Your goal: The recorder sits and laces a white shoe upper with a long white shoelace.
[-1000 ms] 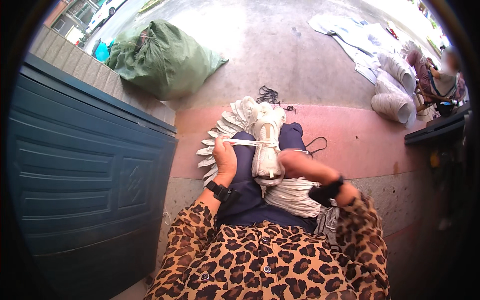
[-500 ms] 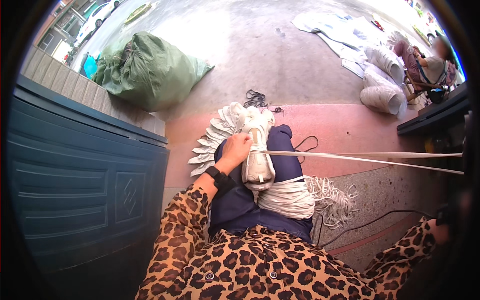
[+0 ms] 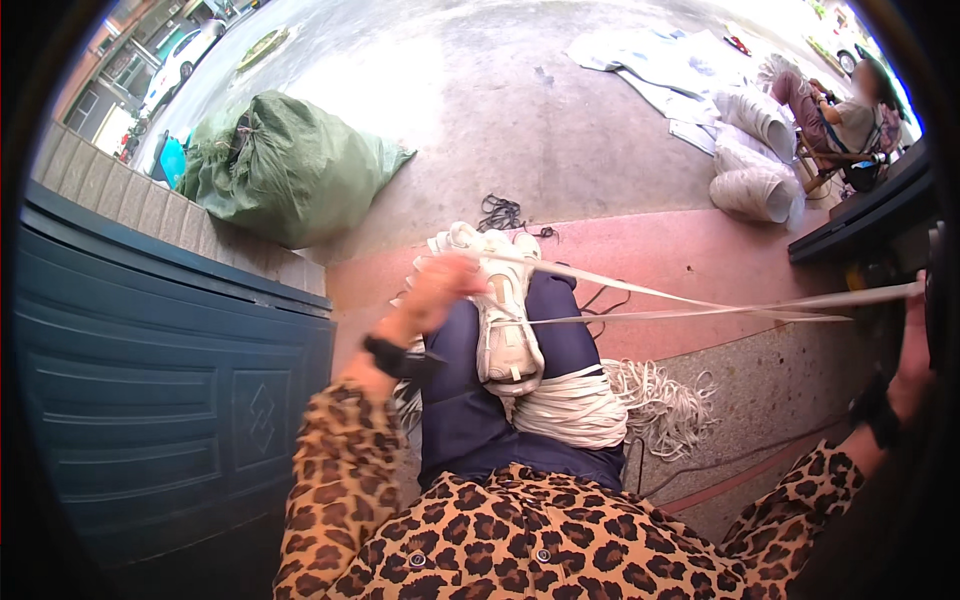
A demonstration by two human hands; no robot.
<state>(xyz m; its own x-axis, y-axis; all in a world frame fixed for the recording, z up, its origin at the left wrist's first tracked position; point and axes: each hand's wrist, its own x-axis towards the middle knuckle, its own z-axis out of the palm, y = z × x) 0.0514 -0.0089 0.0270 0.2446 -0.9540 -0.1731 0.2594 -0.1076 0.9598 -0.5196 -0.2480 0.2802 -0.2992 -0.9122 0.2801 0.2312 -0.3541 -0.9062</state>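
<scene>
A white and beige sneaker (image 3: 511,345) rests on my lap, with its heel toward me. My left hand (image 3: 445,285), blurred by motion, is at the shoe's left side, fingers closed at one strand of white shoelace (image 3: 600,278) that stretches across to the right. A second strand runs from the shoe to my right hand (image 3: 914,335), which grips it at the far right edge, partly in shadow. A thick bundle of white laces (image 3: 570,408) is wound round my right thigh, its loose ends (image 3: 660,405) spilling beside it.
Other white shoes (image 3: 465,238) stand beyond my knees. Black laces (image 3: 503,212) lie on the floor ahead. A big green sack (image 3: 290,170) is at the left, behind a dark blue door (image 3: 180,370). A seated person (image 3: 850,115) is near wrapped bundles (image 3: 750,190).
My left hand has lifted off the shoe and moved up and left, one lace strand following. My right hand has come up into view. One lace end now hangs free of it.
</scene>
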